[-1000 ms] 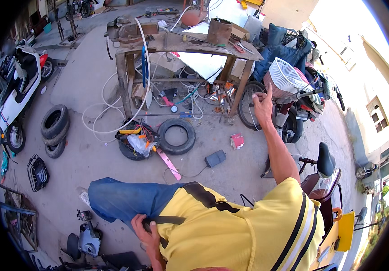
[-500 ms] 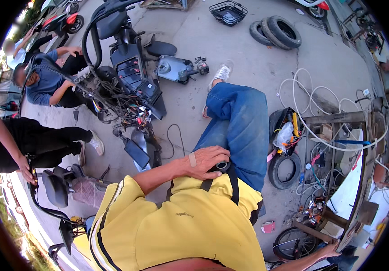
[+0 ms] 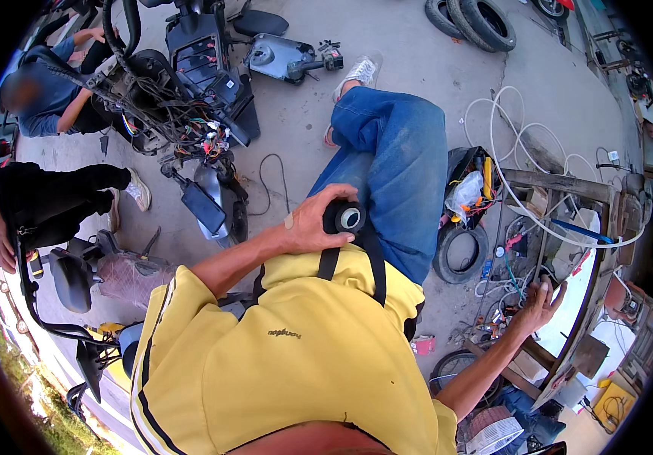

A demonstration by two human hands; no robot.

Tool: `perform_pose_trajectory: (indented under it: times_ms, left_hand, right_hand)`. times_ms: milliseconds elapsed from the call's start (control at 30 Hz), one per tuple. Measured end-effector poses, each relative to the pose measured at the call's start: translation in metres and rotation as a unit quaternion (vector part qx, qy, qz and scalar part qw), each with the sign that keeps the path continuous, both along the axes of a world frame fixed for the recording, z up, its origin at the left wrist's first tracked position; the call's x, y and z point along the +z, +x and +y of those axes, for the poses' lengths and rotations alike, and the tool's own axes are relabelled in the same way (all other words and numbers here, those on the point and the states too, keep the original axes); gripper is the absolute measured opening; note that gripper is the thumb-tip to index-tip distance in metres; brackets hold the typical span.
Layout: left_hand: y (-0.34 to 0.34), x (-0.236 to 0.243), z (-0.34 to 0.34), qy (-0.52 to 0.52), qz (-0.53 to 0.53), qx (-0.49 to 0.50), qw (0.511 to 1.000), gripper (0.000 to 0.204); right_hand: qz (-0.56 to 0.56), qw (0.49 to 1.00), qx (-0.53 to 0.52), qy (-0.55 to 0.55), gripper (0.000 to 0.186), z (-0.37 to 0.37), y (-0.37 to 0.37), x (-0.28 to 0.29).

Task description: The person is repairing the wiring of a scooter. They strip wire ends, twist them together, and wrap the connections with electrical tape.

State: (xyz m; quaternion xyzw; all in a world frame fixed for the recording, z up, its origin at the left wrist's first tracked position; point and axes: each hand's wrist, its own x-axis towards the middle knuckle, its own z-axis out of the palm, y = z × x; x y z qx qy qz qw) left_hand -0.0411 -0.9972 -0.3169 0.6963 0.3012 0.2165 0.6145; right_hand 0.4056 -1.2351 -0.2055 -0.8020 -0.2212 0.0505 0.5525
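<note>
My left hand (image 3: 317, 221) is wrapped round a black, thick round thing with a pale ring at its end (image 3: 350, 218), held at my waist over the dark straps (image 3: 375, 265). I cannot make out exactly what it is. A plaster-like strip sits near that wrist. On the right, my right hand (image 3: 540, 305) is raised with its fingers apart and nothing in them. It is beside the white panel (image 3: 575, 307) of a worn wooden-framed stand. Tangled hoses and small loose parts (image 3: 504, 284) lie just beyond that hand.
A stripped electric scooter (image 3: 197, 98) with exposed wires stands ahead on the left; two people are by it. A tyre (image 3: 461, 254) and an open tool bag (image 3: 472, 189) lie right of my leg. A pale hose (image 3: 519, 201) loops over the stand. More tyres (image 3: 485, 23) lie farther off.
My right hand has left the stand's lower edge and moved forward along it, fingers now apart. My left hand has lifted the black round thing, its ringed end now showing. The view has shifted.
</note>
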Motion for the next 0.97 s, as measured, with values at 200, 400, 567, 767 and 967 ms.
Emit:
perform_pose_trajectory:
  times_ms: [200, 400, 567, 767, 967]
  left_hand:
    - [0.004, -0.008, -0.006, -0.134, -0.064, 0.107, 0.983, 0.077]
    - [0.036, -0.009, 0.000, -0.212, -0.148, 0.143, 0.955, 0.067]
    - [0.071, -0.021, 0.005, -0.145, -0.222, 0.192, 0.945, 0.050]
    - [0.065, 0.001, 0.008, -0.082, -0.130, 0.179, 0.972, 0.052]
    - [0.055, 0.011, 0.032, 0.068, -0.054, 0.147, 0.985, 0.057]
  right_hand:
    - [0.056, 0.969, 0.240, 0.019, 0.057, 0.126, -0.114, -0.032]
    - [0.063, 0.899, 0.432, 0.011, 0.077, 0.182, -0.213, -0.062]
    - [-0.112, 0.840, 0.530, 0.022, 0.094, 0.190, -0.232, -0.087]
    - [-0.054, 0.849, 0.522, 0.058, 0.092, 0.197, -0.227, -0.099]
    - [0.175, 0.830, 0.504, 0.161, 0.100, 0.195, -0.239, -0.100]
